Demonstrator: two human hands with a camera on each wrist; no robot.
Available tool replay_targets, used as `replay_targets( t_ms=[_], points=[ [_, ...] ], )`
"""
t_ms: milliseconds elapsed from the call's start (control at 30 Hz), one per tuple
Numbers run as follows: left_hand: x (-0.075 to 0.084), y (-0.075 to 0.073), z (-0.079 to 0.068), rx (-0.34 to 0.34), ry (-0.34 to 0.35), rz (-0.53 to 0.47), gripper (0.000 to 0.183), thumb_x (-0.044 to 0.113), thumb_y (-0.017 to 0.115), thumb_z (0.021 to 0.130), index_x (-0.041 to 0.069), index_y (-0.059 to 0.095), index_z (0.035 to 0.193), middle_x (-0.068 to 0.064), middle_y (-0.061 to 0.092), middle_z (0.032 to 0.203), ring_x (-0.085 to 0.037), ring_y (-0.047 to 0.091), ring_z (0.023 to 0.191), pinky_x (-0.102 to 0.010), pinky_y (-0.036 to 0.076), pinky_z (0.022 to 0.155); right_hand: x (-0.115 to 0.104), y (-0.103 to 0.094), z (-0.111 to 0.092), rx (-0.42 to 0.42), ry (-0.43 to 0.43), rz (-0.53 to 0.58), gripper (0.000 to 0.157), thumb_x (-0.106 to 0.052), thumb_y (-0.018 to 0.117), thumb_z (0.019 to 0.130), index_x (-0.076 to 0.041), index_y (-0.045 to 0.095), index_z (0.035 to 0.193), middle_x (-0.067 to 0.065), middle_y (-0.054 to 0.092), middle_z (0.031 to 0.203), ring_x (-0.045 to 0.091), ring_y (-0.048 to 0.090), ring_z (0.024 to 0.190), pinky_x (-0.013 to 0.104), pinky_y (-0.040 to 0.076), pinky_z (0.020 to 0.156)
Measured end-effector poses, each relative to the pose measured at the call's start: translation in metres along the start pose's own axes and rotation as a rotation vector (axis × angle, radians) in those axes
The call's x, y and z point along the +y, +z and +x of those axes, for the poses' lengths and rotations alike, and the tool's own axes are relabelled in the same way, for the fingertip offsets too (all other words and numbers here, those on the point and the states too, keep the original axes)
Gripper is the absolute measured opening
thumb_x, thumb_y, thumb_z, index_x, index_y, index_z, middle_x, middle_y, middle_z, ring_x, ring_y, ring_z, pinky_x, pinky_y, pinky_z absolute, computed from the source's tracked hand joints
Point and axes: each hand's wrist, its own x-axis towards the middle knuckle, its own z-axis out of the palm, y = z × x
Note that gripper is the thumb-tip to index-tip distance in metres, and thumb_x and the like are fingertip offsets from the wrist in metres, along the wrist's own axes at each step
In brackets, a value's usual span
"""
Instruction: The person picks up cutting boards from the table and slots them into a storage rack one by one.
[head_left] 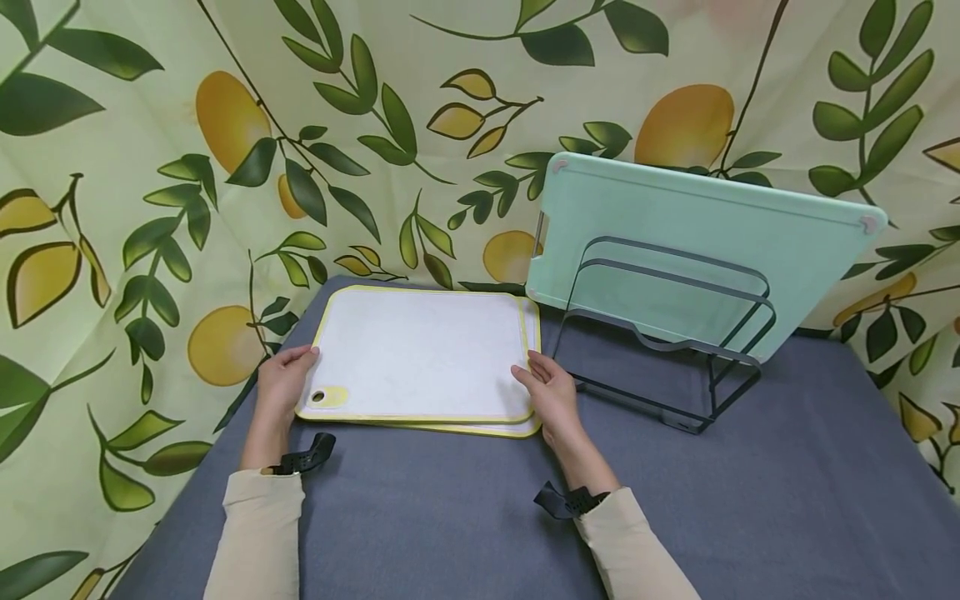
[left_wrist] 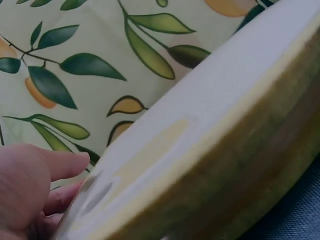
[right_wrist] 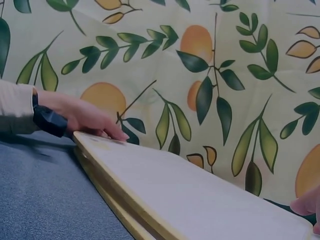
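Two white cutting boards with yellow edges lie one over the other on the table, at the centre-left of the head view. My left hand [head_left: 283, 382] holds the upper cutting board [head_left: 420, 350] by its left edge, near the oval hole in its corner. At the opposite edge my right hand [head_left: 553, 396] grips the same board, thumb toward the top face. The lower cutting board [head_left: 502, 429] peeks out at the front and right. A dark gap shows between the two boards in the left wrist view, where my left hand [left_wrist: 25, 185] is partly cut off.
To the right, a black wire rack [head_left: 675, 346] stands on the blue-grey tablecloth [head_left: 420, 517]. A large mint-green cutting board [head_left: 675, 217] leans upright in it, just beyond my right hand. Behind everything hangs a leaf-and-fruit patterned cloth [head_left: 420, 192].
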Motion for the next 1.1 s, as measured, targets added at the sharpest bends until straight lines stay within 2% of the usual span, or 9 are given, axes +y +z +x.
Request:
replay_targets(
  t_ms=[133, 267, 333, 433, 567, 767, 867, 967, 1100],
  points=[
    [-0.002, 0.001, -0.001, -0.001, 0.008, 0.027, 0.059, 0.042, 0.05, 0.105, 0.007, 0.045, 0.152, -0.021, 0.049, 0.153, -0.03, 0.053, 0.129, -0.03, 0.047, 0.094, 0.001, 0.002, 0.0, 0.009, -0.007, 0.018, 0.055, -0.014, 0.071, 0.095, -0.002, 0.053, 0.145, 0.021, 0.05, 0.151, 0.033, 0.046, 0.144, 0.043, 0.041, 0.117],
    [-0.007, -0.001, -0.001, 0.025, 0.028, 0.074, 0.055, 0.04, 0.047, 0.107, 0.009, 0.046, 0.152, -0.019, 0.049, 0.154, -0.032, 0.051, 0.134, -0.037, 0.048, 0.102, 0.001, 0.004, -0.001, 0.009, -0.012, 0.005, 0.055, -0.016, 0.071, 0.095, -0.003, 0.053, 0.145, 0.019, 0.05, 0.151, 0.032, 0.047, 0.143, 0.042, 0.042, 0.117],
    [-0.009, -0.001, 0.0, 0.049, 0.043, 0.099, 0.053, 0.039, 0.047, 0.107, 0.01, 0.048, 0.151, -0.017, 0.05, 0.153, -0.032, 0.05, 0.136, -0.046, 0.043, 0.109, 0.002, 0.004, -0.001, 0.014, -0.025, -0.012, 0.055, -0.016, 0.071, 0.095, -0.003, 0.053, 0.145, 0.019, 0.051, 0.151, 0.033, 0.047, 0.143, 0.044, 0.042, 0.117],
    [-0.012, 0.0, 0.001, 0.071, 0.074, 0.115, 0.052, 0.04, 0.048, 0.106, 0.009, 0.052, 0.148, -0.017, 0.054, 0.149, -0.032, 0.052, 0.134, -0.045, 0.044, 0.107, 0.003, 0.004, -0.001, 0.024, -0.038, -0.032, 0.054, -0.018, 0.071, 0.095, -0.004, 0.054, 0.145, 0.019, 0.052, 0.15, 0.033, 0.048, 0.142, 0.044, 0.042, 0.117],
    [-0.015, 0.002, 0.003, 0.121, 0.111, 0.113, 0.049, 0.038, 0.053, 0.104, 0.006, 0.06, 0.141, -0.019, 0.062, 0.14, -0.03, 0.058, 0.124, -0.035, 0.046, 0.093, 0.006, 0.003, 0.0, 0.024, -0.053, -0.054, 0.054, -0.019, 0.07, 0.096, -0.005, 0.053, 0.145, 0.018, 0.052, 0.15, 0.033, 0.048, 0.142, 0.044, 0.042, 0.117],
    [-0.018, 0.003, 0.002, 0.179, 0.135, 0.077, 0.045, 0.035, 0.059, 0.102, 0.004, 0.066, 0.133, -0.02, 0.067, 0.132, -0.027, 0.062, 0.118, -0.017, 0.042, 0.078, 0.008, 0.003, 0.0, 0.022, -0.062, -0.065, 0.053, -0.019, 0.069, 0.097, -0.005, 0.053, 0.146, 0.018, 0.052, 0.151, 0.032, 0.047, 0.142, 0.044, 0.04, 0.118],
    [-0.02, 0.004, 0.001, 0.184, 0.138, 0.055, 0.045, 0.035, 0.06, 0.101, 0.003, 0.067, 0.132, -0.02, 0.067, 0.132, -0.021, 0.063, 0.112, -0.012, 0.042, 0.075, 0.008, 0.003, 0.001, 0.015, -0.063, -0.075, 0.056, -0.019, 0.068, 0.097, -0.004, 0.05, 0.148, 0.018, 0.049, 0.153, 0.032, 0.045, 0.144, 0.045, 0.039, 0.119],
    [-0.021, 0.005, 0.001, 0.207, 0.157, 0.036, 0.043, 0.034, 0.062, 0.1, 0.003, 0.069, 0.13, -0.02, 0.069, 0.128, -0.008, 0.063, 0.097, -0.01, 0.043, 0.071, 0.007, 0.002, 0.001, -0.003, -0.056, -0.103, 0.061, -0.022, 0.068, 0.098, -0.004, 0.045, 0.151, 0.018, 0.046, 0.156, 0.032, 0.043, 0.146, 0.045, 0.038, 0.12],
    [-0.023, 0.007, 0.002, 0.253, 0.199, -0.016, 0.038, 0.029, 0.066, 0.098, 0.002, 0.072, 0.124, -0.011, 0.075, 0.105, 0.004, 0.056, 0.076, -0.01, 0.044, 0.066, 0.005, -0.001, 0.003, -0.037, -0.054, -0.148, 0.064, -0.024, 0.066, 0.099, -0.004, 0.041, 0.154, 0.019, 0.044, 0.157, 0.032, 0.042, 0.146, 0.045, 0.038, 0.12]
  ],
)
